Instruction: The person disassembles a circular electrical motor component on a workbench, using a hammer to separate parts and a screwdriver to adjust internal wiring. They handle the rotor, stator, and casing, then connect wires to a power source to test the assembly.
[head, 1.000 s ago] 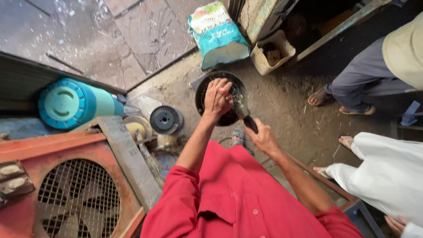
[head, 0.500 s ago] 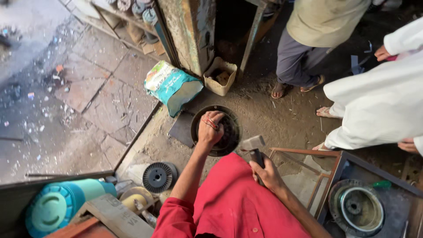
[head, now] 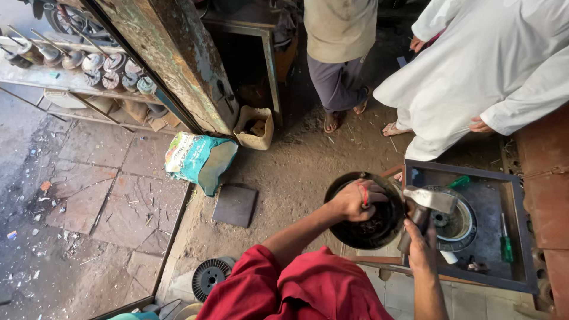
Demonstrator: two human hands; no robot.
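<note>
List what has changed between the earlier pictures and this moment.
The view swung right, so a dark metal tray with green-handled screwdrivers now shows. The right hand brought the steel-headed hammer from low beside the round black metal pan up to its rim. Unchanged: the left hand grips the pan, and the right hand holds the hammer.

Teal-and-white printed sack (head: pixel 198 159) slumped on ground left of rusty door post (head: pixel 172 56); tan open carton (head: pixel 255 127) at post's foot.
</note>
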